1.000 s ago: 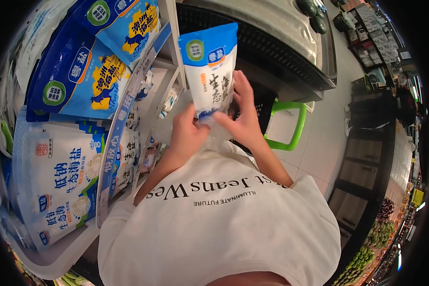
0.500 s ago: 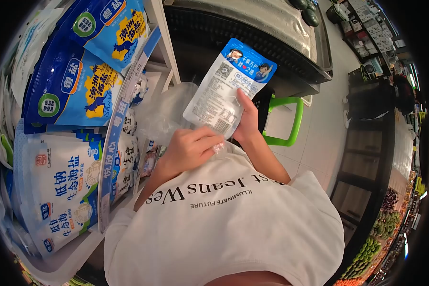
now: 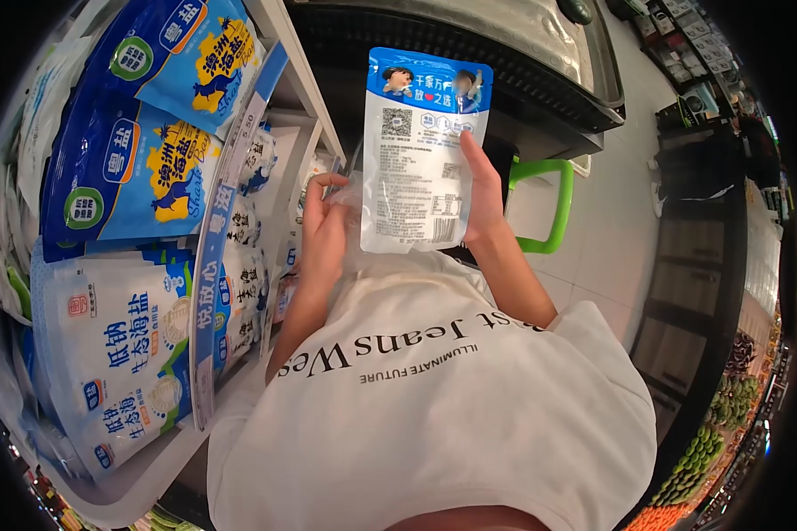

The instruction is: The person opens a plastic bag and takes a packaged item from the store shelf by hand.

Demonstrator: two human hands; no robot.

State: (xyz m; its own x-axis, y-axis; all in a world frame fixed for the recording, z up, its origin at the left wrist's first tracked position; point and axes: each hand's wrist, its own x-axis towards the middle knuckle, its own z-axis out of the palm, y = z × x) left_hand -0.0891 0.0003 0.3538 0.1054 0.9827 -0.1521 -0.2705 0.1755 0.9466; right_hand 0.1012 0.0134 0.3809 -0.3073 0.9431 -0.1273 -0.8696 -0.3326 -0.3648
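My right hand (image 3: 484, 190) grips the right side of a blue and white salt packet (image 3: 407, 186), thumb across its printed back. The packet is upright in front of my chest, showing a QR code, fine print and a barcode. To its left, my left hand (image 3: 323, 234) is closed, with curled fingers on a clear plastic bag (image 3: 354, 208). Most of that bag is hidden behind the packet and my fingers.
A shelf on the left carries blue salt bags (image 3: 133, 186) and white low-sodium salt bags (image 3: 119, 345) behind a blue price strip (image 3: 217, 257). A green handle (image 3: 558, 208) stands right of my right hand. A black display stand (image 3: 505, 80) is ahead.
The packet has turned more upright and moved up and slightly left with my right hand. My left hand has moved from the packet's lower edge to its left, now gripping the plastic bag.
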